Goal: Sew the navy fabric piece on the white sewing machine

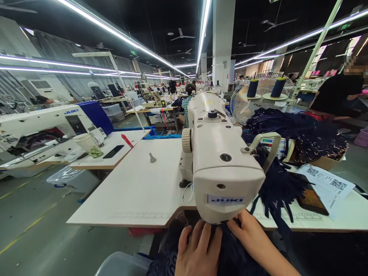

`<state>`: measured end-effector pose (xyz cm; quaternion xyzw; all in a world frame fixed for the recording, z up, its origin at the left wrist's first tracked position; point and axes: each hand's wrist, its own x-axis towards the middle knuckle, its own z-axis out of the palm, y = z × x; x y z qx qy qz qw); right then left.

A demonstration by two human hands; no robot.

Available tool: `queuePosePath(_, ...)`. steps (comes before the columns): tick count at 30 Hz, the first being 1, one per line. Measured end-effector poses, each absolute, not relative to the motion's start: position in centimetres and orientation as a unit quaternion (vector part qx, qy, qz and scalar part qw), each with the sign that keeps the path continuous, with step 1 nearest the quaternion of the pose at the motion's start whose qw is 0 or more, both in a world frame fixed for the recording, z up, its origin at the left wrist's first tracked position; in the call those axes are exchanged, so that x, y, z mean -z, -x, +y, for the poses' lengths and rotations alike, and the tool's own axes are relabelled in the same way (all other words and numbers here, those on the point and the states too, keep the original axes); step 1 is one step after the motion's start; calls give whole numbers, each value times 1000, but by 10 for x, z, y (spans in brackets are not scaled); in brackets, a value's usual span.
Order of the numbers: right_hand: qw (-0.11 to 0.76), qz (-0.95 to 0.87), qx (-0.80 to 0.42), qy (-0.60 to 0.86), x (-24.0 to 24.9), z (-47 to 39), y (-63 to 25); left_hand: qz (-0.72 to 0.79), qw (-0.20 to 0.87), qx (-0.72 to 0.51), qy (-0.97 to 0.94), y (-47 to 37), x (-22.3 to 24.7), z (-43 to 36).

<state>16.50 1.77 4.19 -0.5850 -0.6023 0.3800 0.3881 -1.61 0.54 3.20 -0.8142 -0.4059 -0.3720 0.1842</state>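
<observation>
We've got both hands flat on the dark fabric [230, 257] at the table's [138, 188] near edge, under the machine [221, 161] head. Left hand [198, 251] and right hand [253, 239] press, not pinching. Needle's hidden, probably just ahead, so feed evenly, fingers back.

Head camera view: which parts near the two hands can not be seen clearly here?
- Needle area: hidden behind the sewing machine head, head view.
- Left hand and right hand: wrists cut off by the bottom edge; whether they grip the dark fabric is unclear.
- Paper sheet: print too small to read.
- Dark fabric pile: garment type unclear.
</observation>
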Motion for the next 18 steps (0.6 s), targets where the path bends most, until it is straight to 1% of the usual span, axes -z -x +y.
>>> queuePosePath(8, 346, -623, -354, 606, -44, 24, -168, -426, 223, 344, 806, 9, -34, 5)
queuePosePath(18, 336, -631, -330, 616, -40, 25, -170, -421, 245, 331, 808, 8, -38, 5)
